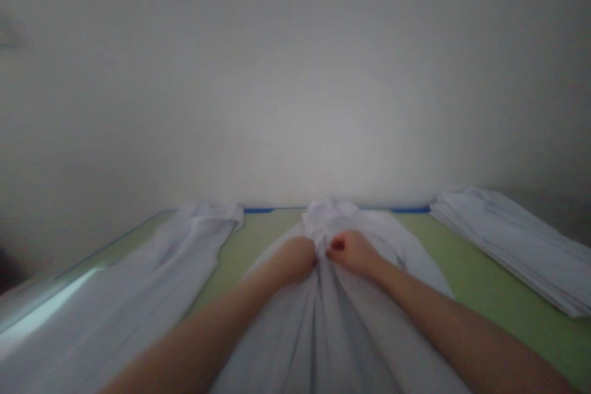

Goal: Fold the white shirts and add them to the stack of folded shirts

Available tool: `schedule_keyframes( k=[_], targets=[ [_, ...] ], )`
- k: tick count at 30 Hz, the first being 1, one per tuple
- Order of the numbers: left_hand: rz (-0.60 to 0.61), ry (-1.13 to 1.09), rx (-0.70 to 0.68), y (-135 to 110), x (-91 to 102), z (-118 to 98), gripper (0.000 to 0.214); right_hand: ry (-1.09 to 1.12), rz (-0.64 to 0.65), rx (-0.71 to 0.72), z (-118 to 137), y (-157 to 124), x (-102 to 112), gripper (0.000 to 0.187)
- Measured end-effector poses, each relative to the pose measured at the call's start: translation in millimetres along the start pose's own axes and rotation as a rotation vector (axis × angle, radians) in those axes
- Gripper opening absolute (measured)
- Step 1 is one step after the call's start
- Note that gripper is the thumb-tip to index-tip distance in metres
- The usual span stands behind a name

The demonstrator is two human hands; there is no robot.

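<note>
So we're leaning over a green counter (258, 231), with a white cloth (330, 332) spread down the middle of it, right in front of us. Both hands are on that one, close together near its far end. Our left hand (302, 258) is curled tight and seems to be gripping a bit of the fabric. Our right hand (353, 252) is curled too, with a small hollow inside the fingers; its tips come together at a fold and look like they're pinching it, though blur makes that less certain.

Holding it so narrowly is probably why the pleats fan out toward us — all that loose fabric gathers at one spot between the hands.

Around us: a second white cloth (152, 289) lies lengthwise on the left, and a folded white stack (512, 240) sits at the far right, both apart from the middle piece, likely so nothing overlaps. The wall (323, 86) rises behind the blue edging (410, 210), and our forearms (231, 314) hide parts of the middle cloth.
</note>
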State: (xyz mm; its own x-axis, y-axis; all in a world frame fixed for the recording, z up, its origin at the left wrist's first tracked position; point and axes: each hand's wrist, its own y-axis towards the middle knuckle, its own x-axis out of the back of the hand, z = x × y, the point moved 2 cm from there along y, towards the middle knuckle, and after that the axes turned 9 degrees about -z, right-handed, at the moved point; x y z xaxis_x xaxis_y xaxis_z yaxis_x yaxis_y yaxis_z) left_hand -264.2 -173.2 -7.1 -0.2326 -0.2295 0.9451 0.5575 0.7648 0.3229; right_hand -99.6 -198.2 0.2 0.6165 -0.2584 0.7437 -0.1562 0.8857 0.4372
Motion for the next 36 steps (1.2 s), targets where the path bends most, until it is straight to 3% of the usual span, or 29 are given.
schedule_keyframes(
  k=[9, 14, 20, 28, 36],
  targets=[
    [0.139, 0.228, -0.074, -7, 15.2, -15, 0.028, 0.021, 0.026, -0.058, -12, -16, -9, 0.014],
    [0.135, 0.256, -0.120, -10, 15.2, -15, 0.028, 0.012, 0.014, -0.043, -15, -19, -11, 0.013],
    [0.105, 0.139, -0.118, -5, 9.8, 0, 0.026, 0.023, 0.021, -0.030, -16, -18, -12, 0.011],
    [0.181, 0.045, -0.100, 1, 14.7, 6, 0.025, 0.052, 0.009, -0.037, -18, -19, -12, 0.011],
    [0.104, -0.385, 0.070, 21, 19.2, -5, 0.026, 0.091, -0.149, -0.113, -20, -12, -8, 0.017]
  ],
)
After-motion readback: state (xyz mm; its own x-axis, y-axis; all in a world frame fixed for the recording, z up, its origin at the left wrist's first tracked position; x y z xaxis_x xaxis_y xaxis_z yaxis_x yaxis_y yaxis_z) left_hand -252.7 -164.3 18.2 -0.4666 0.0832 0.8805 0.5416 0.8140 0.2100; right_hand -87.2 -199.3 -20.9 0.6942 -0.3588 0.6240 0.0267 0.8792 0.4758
